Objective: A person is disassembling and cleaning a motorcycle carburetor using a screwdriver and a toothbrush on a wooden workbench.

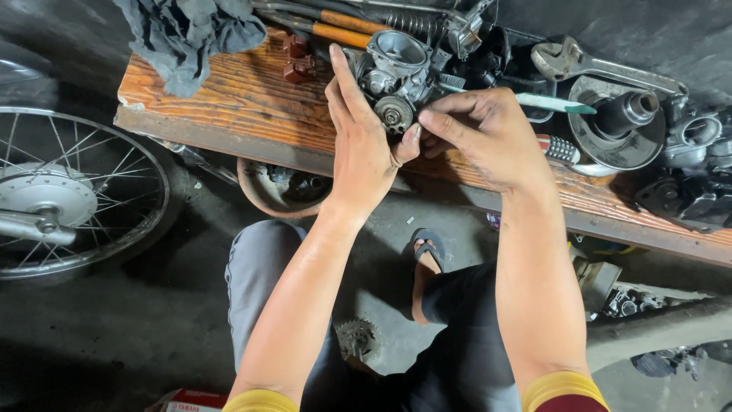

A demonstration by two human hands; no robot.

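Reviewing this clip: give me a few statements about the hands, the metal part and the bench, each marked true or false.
1. Both hands are at the grey metal carburettor on the wooden plank. True: left hand and right hand meet at it.
2. The dark rag lies under the right hand. False: it sits at the plank's far left end.
3. A spoked wheel stands left of the plank. True.
4. The person is barefoot. False: a sandal is on the visible foot.
5. The orange-handled tools are in the left hand. False: they lie on the plank behind the carburettor.

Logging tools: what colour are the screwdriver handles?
Orange screwdriver handles, best in the head view.
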